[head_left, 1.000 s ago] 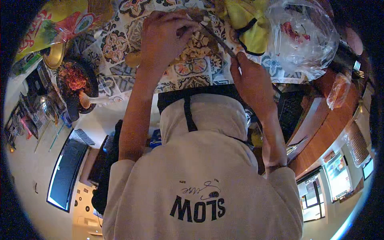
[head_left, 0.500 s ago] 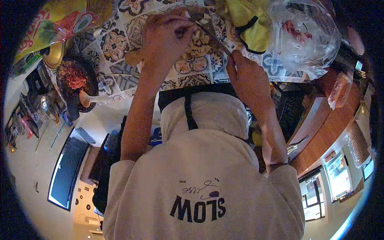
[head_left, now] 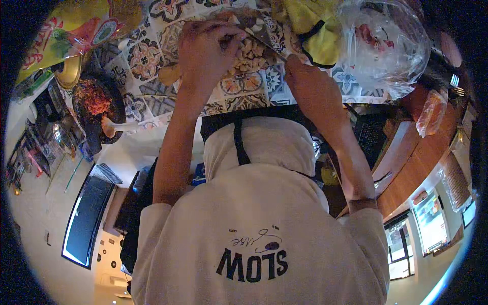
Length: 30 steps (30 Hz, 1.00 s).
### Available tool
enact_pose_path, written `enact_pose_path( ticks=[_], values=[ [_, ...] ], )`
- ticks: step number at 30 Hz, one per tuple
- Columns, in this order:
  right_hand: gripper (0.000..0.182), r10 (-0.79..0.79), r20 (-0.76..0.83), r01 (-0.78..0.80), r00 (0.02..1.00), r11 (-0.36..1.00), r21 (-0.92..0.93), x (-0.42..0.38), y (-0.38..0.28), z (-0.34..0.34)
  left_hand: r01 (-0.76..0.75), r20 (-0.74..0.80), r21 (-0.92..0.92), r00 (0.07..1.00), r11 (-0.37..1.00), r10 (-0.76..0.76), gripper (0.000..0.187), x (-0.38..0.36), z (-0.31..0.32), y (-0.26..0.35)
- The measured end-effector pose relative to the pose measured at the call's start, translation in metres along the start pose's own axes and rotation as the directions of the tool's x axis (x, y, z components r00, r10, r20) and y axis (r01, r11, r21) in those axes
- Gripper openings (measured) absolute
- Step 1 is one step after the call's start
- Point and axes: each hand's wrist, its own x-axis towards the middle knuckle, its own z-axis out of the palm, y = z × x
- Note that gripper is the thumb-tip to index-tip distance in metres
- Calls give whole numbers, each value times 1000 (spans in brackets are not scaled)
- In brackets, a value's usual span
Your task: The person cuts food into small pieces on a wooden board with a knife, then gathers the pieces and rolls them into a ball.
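Observation:
My right hand (head_left: 312,84) is wrapped round the handle of a knife (head_left: 267,41), whose blade slants up and left towards my other hand. My left hand (head_left: 208,53) is bent over the far side of the patterned surface, its fingers curled by the blade's tip. Whatever those fingers hold is hidden. Under and beside the blade lies a pile of pale chopped pieces (head_left: 250,57). A few whiter bits (head_left: 258,25) show just past the blade. Near my left wrist sits a tan rounded piece (head_left: 169,74).
A mortar (head_left: 119,109) with red paste (head_left: 96,99) and a pestle (head_left: 119,126) stands at the left. Above it lies a colourful plastic packet (head_left: 76,33). To the right are a yellow cloth (head_left: 320,38) with black trim and a clear plastic bag (head_left: 391,56) holding red bits.
My right hand has shifted slightly left and up, and the knife blade has moved with it. My left hand has moved only a little, staying by the blade's tip.

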Motion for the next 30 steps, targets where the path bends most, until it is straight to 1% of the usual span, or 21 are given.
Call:
enact_pose_path(
  ticks=[1, 2, 5, 8, 10, 11, 14, 17, 20, 23, 25, 26, 28, 30],
  values=[
    [19, 20, 30, -21, 999, 999, 35, -1, -1, -4, -18, 5, 19, 1000, 1000, 18, 16, 1, -1, -1],
    [19, 34, 53, -36, 998, 999, 27, -2, 0, -5, -36, 11, 36, 999, 999, 36, 17, 1, -1, -2],
    [20, 69, 100, -71, 993, 997, 14, -3, 8, -5, -3, -30, 28, 1000, 1000, 4, 16, -1, 0, 0],
    [22, 102, 121, -105, 987, 994, 15, -6, 11, -7, -26, -61, 128, 998, 991, 34, 16, 1, -4, -1],
    [23, 118, 153, -120, 981, 993, 3, -8, 11, -9, -14, -95, 79, 995, 997, 21, 17, 3, -3, -4],
    [23, 120, 134, -124, 984, 992, 24, -10, 12, -9, -8, -112, 56, 994, 998, 14, 17, 4, -3, -7],
    [23, 129, 97, -138, 987, 985, 104, -16, 13, -11, -15, -100, -148, 995, 989, 0, 20, 11, -11, -9],
    [24, 157, 71, -168, 985, 967, 191, -17, 14, -15, -89, -60, -3, 994, 996, 89, 20, 17, -16, -8],
    [25, 181, 11, -179, 983, 958, 223, -8, 19, -8, -10, 61, 45, 998, 999, 8, 21, 24, -15, -5],
    [26, 175, -24, -166, 984, 963, 213, -1, 22, 0, 168, 142, -197, 980, 966, -142, 17, 36, -32, 13],
    [26, 152, -57, -137, 987, 969, 207, -1, 15, 1, 186, 114, -142, 979, 972, -171, 17, 42, -24, 0],
    [26, 148, -29, -140, 989, 972, 191, -3, 11, 0, 196, 101, -115, 977, 974, -185, 17, 45, -21, -8],
    [25, 138, 28, -141, 990, 977, 158, -7, 3, -6, 189, 85, -113, 980, 975, -180, 18, 48, -25, -16],
    [24, 150, 11, -150, 989, 971, 187, -9, 3, -2, 174, 96, -148, 982, 973, -161, 19, 50, -30, -16]
  ],
)
